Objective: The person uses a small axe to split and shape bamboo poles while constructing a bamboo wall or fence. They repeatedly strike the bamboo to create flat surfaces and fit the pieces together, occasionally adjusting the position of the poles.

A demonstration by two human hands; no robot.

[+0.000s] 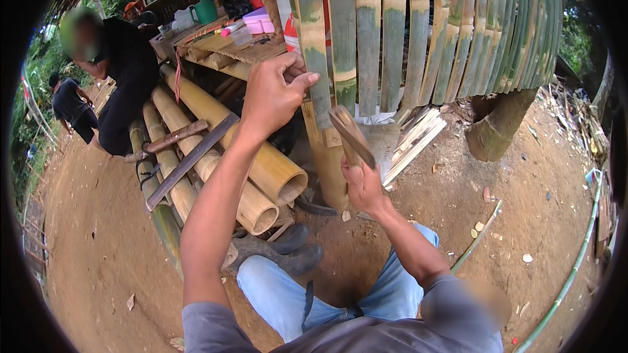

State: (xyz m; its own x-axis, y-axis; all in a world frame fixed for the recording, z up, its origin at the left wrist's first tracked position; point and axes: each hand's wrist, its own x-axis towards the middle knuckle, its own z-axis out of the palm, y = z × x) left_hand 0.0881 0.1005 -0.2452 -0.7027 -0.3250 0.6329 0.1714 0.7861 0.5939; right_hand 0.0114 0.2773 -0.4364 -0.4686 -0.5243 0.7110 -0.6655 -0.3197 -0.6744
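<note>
Leftmost bamboo slat (pixel 309 33), hanging at left end of slat panel (pixel 418 26). Left hand (pixel 276 91) curled at its edge, grip can't tell. Right hand (pixel 364 188) clenched round wooden block (pixel 353 136). Bamboo poles (pixel 265 160) crowd left, long blade (pixel 195 158) across. Right: split strips (pixel 413 147). Far left: pink box (pixel 258 22), person in black (pixel 131 59).

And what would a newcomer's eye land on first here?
Probably the row of green bamboo slats across the upper right, with the left hand at its left end. Then the thick yellow bamboo poles at left, a long grey strip across them. Centrally, the right hand grips a wooden-looking piece.
</note>
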